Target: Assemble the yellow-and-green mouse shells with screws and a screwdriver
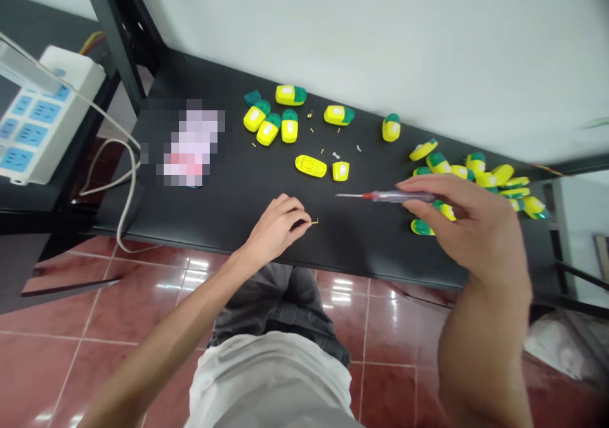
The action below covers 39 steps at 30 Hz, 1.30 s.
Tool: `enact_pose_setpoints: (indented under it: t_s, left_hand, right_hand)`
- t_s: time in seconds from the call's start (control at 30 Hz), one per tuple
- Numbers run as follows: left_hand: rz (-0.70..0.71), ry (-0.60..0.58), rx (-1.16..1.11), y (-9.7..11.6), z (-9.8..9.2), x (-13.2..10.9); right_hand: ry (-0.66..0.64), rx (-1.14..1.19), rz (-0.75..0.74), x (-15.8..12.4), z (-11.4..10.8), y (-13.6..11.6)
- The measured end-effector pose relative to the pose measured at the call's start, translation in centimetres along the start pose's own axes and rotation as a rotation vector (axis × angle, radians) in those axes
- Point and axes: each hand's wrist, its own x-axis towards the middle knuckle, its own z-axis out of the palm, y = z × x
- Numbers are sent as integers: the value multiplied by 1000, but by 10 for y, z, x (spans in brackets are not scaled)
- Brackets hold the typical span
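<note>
Near the front edge of the black table, my left hand (pixel 281 223) pinches a small brass-coloured metal piece (pixel 314 222) between thumb and fingertips; its exact kind is too small to make out. My right hand (pixel 469 219) grips a screwdriver (pixel 397 196) with a clear handle and red collar, its shaft pointing left. The tip hangs apart from everything. Just beyond my left hand lies an opened yellow casing half (pixel 311 166), its ribbed inside facing up. Beside it sits a short yellow cover (pixel 340 171) with a white patch.
Several yellow-and-green casings (pixel 289 126) stand at the back, and more crowd the right side (pixel 486 179). Tiny screws and a clear plastic bit (pixel 335 155) lie scattered mid-table. At left are a blurred-out item (pixel 190 146), a white cable (pixel 127 200) and a power strip (pixel 52 117).
</note>
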Motion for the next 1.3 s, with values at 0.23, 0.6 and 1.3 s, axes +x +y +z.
enact_pose_setpoints:
  t_s: [0.23, 0.6, 1.3]
  left_hand:
    - [24, 81, -2, -6, -17, 13]
    - [120, 23, -27, -66, -48, 103]
    - [139, -48, -78, -69, -55, 104]
  right_hand:
    - [353, -85, 277, -46, 54, 80]
    - [74, 241, -18, 69, 92, 27]
    - [-368, 235, -39, 87, 116, 41]
